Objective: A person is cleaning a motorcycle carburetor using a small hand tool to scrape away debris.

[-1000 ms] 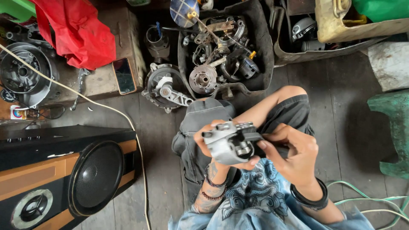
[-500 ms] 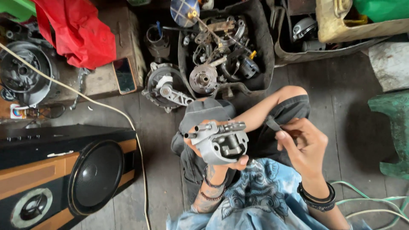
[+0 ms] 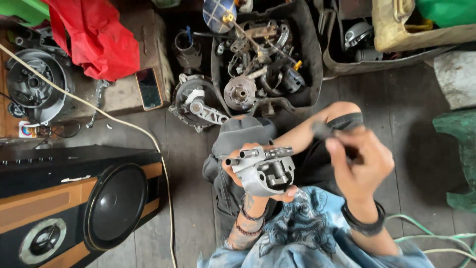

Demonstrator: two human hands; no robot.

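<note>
My left hand (image 3: 238, 171) grips a grey cast-metal engine part (image 3: 263, 171) with short pipe stubs, held up in front of my lap. To its right my right hand (image 3: 359, 161) is raised and blurred; its fingers pinch something small and dark that I cannot make out. The two hands are apart, with a clear gap between the right hand and the metal part. My knees and a grey cloth (image 3: 243, 131) lie beneath them.
A black tub (image 3: 305, 59) of greasy engine parts stands ahead, a round engine cover (image 3: 196, 101) beside it. A loudspeaker box (image 3: 74, 203) lies at left, crossed by a pale cord (image 3: 129, 129). A red cloth (image 3: 96, 37) and a phone (image 3: 148, 89) rest on a wooden block.
My right hand has left the metal part and moved out to the right and up. My left hand keeps the part and has turned it slightly.
</note>
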